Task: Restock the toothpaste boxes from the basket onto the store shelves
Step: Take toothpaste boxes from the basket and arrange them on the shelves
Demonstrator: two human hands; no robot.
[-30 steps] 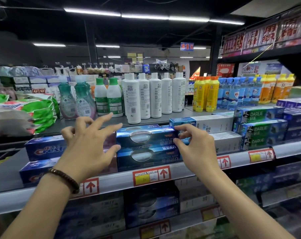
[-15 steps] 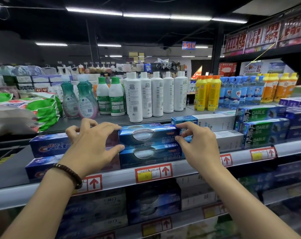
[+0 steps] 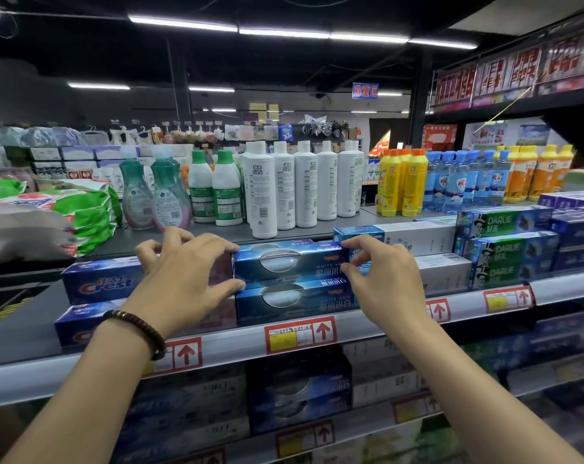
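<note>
Blue toothpaste box (image 3: 285, 262) between Crest boxes (image 3: 99, 283) and white boxes (image 3: 444, 274), bottles (image 3: 305, 185) behind

The grey shelf (image 3: 22, 329) has a pale front rail (image 3: 237, 348) which carries price tags (image 3: 299, 334) with red arrows. On its board, from left to right, lie Crest boxes (image 3: 99, 283) stacked two high, dark blue toothpaste boxes (image 3: 283, 301) just beside them, also two high, then white boxes (image 3: 446, 272) and green Darlie boxes (image 3: 501, 251). All show their long sides to the aisle.
</note>
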